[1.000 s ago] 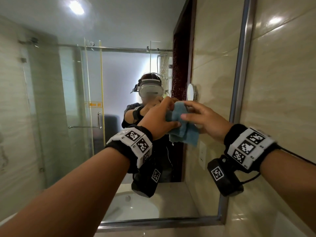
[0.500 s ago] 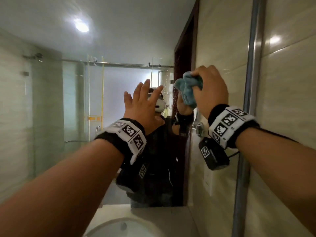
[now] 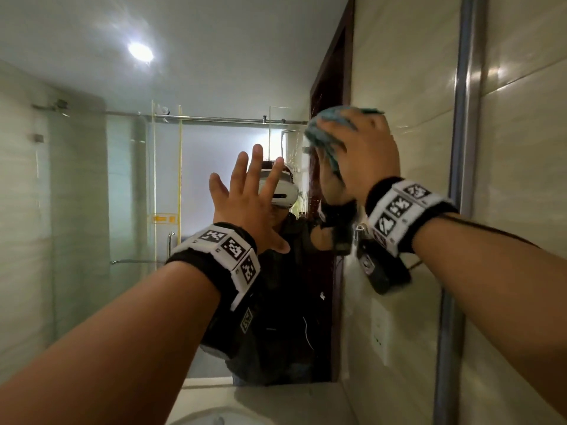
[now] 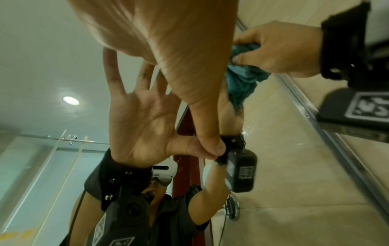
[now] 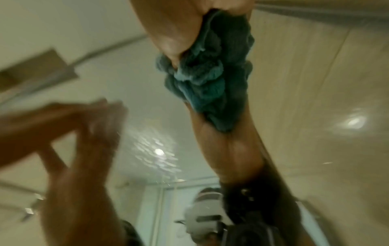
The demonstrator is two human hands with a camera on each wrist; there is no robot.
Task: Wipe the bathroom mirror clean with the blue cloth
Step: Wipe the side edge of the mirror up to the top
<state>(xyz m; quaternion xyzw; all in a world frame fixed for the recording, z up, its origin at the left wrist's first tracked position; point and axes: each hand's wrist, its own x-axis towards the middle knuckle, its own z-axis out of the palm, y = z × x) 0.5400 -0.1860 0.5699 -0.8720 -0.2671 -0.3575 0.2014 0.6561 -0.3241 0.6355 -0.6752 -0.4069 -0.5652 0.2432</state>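
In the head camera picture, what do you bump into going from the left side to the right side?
Ceiling light reflected in the mirror → left hand, fingers spread → blue cloth → right hand gripping it → metal mirror frame → tiled wall.

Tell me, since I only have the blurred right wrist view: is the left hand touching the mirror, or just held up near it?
Observer: Touching. In the left wrist view the thumb tip of the left hand meets its own reflection on the mirror. The fingers are spread and hold nothing.
Reviewer: And where on the glass is the cloth working?
Observer: The head view shows the blue cloth, bunched in the grip of the right hand, high on the right side of the glass, near the metal frame.
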